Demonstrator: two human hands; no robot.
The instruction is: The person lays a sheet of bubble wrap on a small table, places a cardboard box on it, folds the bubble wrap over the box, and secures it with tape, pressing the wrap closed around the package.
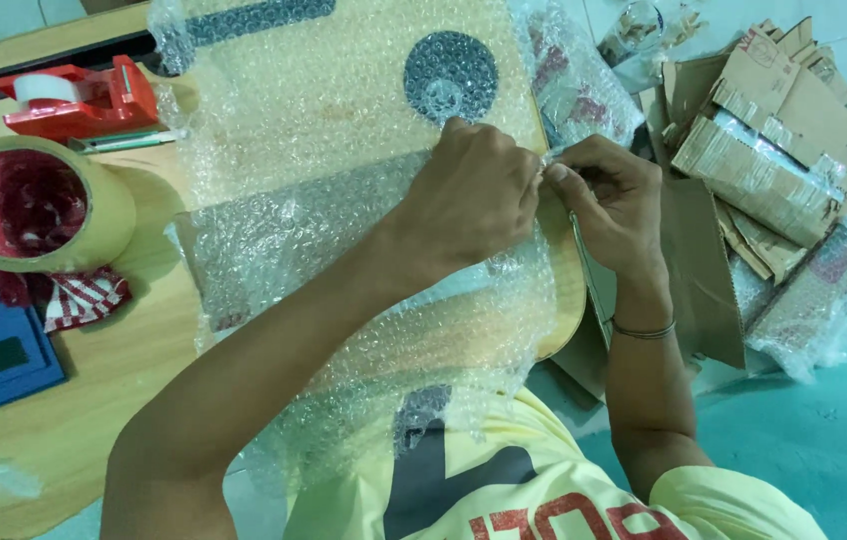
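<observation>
A flat wooden board-like item with a dark round patch lies on the table, wrapped in clear bubble wrap (344,110). My left hand (474,195) rests on the wrap near the item's right edge, fingers pinched on the plastic. My right hand (614,200) meets it from the right, fingers also pinched on the wrap's edge; a small clear strip, perhaps tape, shows between the fingertips. A thin bracelet circles my right wrist. The bubble wrap drapes down over my lap.
A big roll of tan packing tape (34,205) sits at the left on a red-and-white cloth. A red tape dispenser (84,95) stands behind it. Flattened cardboard pieces (784,130) and bubble-wrapped parcels are piled on the floor at the right. The wooden table (94,400) extends left.
</observation>
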